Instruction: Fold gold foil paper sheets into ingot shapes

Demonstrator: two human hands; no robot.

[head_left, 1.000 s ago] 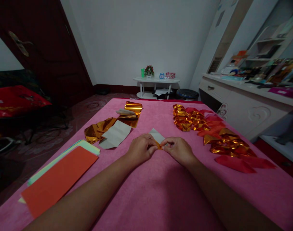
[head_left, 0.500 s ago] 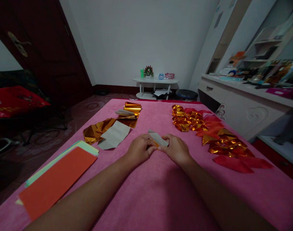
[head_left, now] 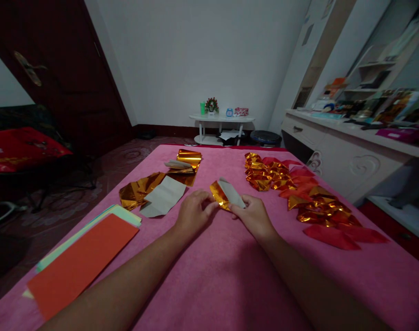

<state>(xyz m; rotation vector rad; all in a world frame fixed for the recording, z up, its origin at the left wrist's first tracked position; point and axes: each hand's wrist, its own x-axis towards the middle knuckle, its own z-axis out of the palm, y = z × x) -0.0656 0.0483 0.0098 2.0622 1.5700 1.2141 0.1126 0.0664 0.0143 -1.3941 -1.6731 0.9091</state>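
Note:
Both my hands meet over the middle of a pink cloth-covered table. Between them is a small piece of gold foil paper with a white back, partly folded and lifted off the cloth. My left hand pinches its left gold edge with closed fingers. My right hand grips its right, white side from below.
Loose gold foil sheets and a white-backed sheet lie to the left, a foil stack behind them. A stack of coloured paper with an orange top sheet sits near left. Several folded gold and red pieces line the right side. A white cabinet stands right.
The foil piece has been lifted and turned, so its gold face now shows on the left. Both hands have shifted slightly forward with it.

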